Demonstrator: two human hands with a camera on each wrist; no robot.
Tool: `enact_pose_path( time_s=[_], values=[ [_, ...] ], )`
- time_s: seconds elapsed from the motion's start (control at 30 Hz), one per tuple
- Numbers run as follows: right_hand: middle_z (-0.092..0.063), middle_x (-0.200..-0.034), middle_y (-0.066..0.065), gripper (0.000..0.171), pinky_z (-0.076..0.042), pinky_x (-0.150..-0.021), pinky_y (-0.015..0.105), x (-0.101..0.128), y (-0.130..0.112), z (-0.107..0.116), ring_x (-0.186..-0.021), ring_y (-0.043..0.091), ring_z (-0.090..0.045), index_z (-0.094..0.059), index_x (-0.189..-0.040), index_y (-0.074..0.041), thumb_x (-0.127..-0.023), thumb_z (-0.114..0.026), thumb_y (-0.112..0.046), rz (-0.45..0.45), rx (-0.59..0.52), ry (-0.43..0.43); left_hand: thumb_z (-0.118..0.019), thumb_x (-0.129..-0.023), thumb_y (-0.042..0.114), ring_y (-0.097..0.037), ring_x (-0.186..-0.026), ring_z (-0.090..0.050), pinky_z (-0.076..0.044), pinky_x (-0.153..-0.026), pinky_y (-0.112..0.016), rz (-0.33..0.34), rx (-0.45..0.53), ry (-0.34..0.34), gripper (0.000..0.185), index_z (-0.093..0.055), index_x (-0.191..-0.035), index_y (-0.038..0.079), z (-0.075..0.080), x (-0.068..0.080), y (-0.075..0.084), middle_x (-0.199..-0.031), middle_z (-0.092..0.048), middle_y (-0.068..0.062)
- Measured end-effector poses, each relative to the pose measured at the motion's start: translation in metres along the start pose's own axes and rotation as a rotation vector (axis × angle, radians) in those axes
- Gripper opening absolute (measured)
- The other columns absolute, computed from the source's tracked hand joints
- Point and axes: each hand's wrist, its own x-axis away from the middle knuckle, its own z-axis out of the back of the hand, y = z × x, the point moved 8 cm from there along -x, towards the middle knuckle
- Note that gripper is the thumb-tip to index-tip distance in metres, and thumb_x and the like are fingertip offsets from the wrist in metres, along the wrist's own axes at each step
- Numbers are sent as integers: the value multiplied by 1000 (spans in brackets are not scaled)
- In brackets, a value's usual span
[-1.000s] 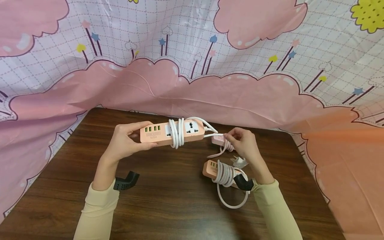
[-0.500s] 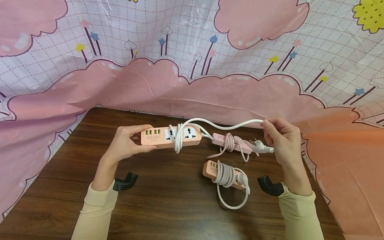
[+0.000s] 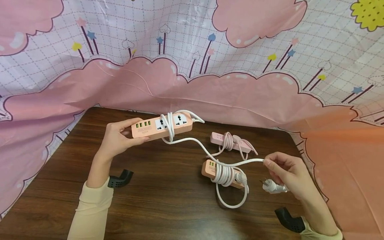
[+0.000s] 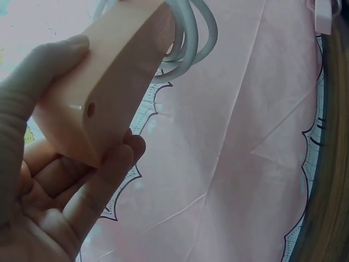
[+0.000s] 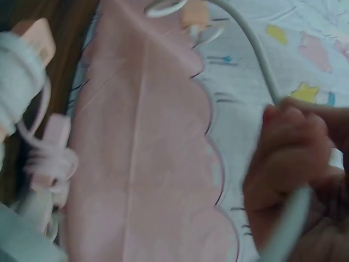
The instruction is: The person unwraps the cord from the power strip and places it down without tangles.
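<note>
My left hand point(image 3: 120, 138) grips one end of a peach power strip point(image 3: 150, 130), thumb on one side and fingers on the other, holding it up over the table. Several turns of its white cord point(image 3: 195, 140) wrap the strip's middle, across the sockets. From there the cord sags rightward to my right hand point(image 3: 288, 173), which pinches it between thumb and fingertips. Below that hand hangs the white plug point(image 3: 273, 186). In the left wrist view the end of the strip point(image 4: 103, 93) shows close up, and in the right wrist view the cord point(image 5: 253, 46) runs through my curled fingers.
On the brown wooden table point(image 3: 156, 206) lie a second peach power strip point(image 3: 210, 169), wound with its cord, and a pink power strip point(image 3: 217, 137) behind it. A pink and white patterned cloth point(image 3: 192, 93) hangs behind and beside the table.
My right hand has pulled the cord away to the right, then down toward me, unwinding turns from the strip. The left hand has shifted slightly left, tilting the strip.
</note>
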Motion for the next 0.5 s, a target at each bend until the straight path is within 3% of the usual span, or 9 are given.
enact_pose_path(
  time_s=[0.2,0.37,0.5],
  values=[
    [-52,-58,1,11,-42,-38,29,20,33,-8,-44,12,-50,-59,-84,-6,-92,-55,1,-79,185,-195,-84,-56,-11,1,-66,-59,-49,-56,-13,-12,4,-11,55,-66,-107,-9,3,-3,6,-92,-67,-23],
    [-54,-55,-3,13,-41,-43,25,32,52,-7,-46,13,-53,-58,-81,-14,-91,-59,-6,-94,295,-266,-84,-55,-13,2,-66,-56,-48,-56,-12,-23,-11,-20,53,-66,-105,-10,2,-6,15,-92,-67,-22],
    [-55,-56,-5,12,-39,-42,24,40,69,-5,-48,9,-51,-58,-79,-15,-90,-61,-11,-125,352,-323,-82,-55,-15,4,-66,-54,-48,-57,-10,-28,-25,-30,51,-65,-103,-13,1,-7,31,-91,-66,-25]
  ],
)
